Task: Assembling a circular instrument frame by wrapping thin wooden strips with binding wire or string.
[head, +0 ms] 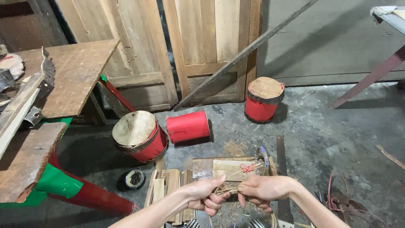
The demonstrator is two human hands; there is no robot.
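Concrete floor [337,126]: drums [263,99], wood scraps [166,181]

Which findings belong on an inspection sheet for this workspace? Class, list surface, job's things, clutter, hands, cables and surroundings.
Surface: grey concrete floor, dusty, wood shavings.
Job's things: thin cane strip held between both hands; small wooden board beneath.
Clutter: three red drums, handsaw, wood slats, tape roll.
Hands: left hand and right hand both closed on the strip.
Cables: reddish cord coiled on the floor.
Surroundings: wooden doors, workbench.
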